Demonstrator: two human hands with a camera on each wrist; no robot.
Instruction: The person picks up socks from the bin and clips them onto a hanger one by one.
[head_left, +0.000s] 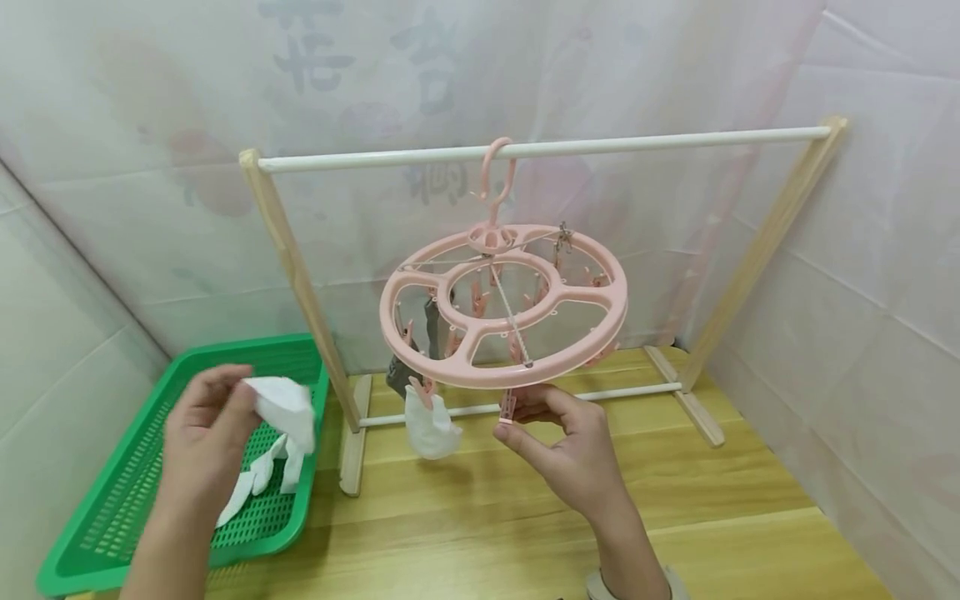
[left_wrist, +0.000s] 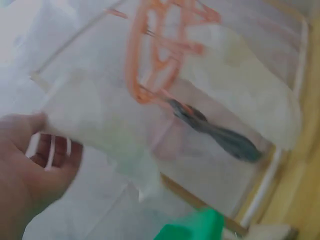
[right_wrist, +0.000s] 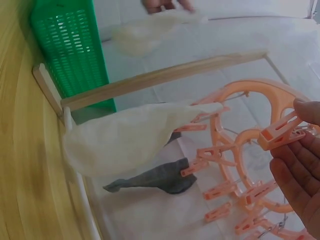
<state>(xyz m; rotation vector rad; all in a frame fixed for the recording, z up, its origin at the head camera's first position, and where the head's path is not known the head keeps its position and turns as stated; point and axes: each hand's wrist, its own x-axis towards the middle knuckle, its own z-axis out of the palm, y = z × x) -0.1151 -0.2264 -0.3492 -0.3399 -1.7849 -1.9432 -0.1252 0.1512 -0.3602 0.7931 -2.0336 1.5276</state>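
A round pink clip hanger (head_left: pixel 504 300) hangs by its hook from the white rod of a wooden rack (head_left: pixel 540 150). A white sock (head_left: pixel 431 425) and a grey sock (head_left: pixel 408 362) are clipped at its left side; both show in the right wrist view, white sock (right_wrist: pixel 125 137), grey sock (right_wrist: pixel 155 180). My right hand (head_left: pixel 558 437) pinches a pink clip (head_left: pixel 507 408) under the hanger's front rim, the same clip (right_wrist: pixel 280 132) seen close up. My left hand (head_left: pixel 206 425) holds a white sock (head_left: pixel 285 408) above the green basket (head_left: pixel 112 533).
The rack stands on a wooden table top (head_left: pixel 487 517). White sheeting (head_left: pixel 150 167) walls in the back and both sides. Another white sock (head_left: pixel 258 479) lies in the basket. Several empty pink clips (right_wrist: pixel 220 190) hang from the hanger.
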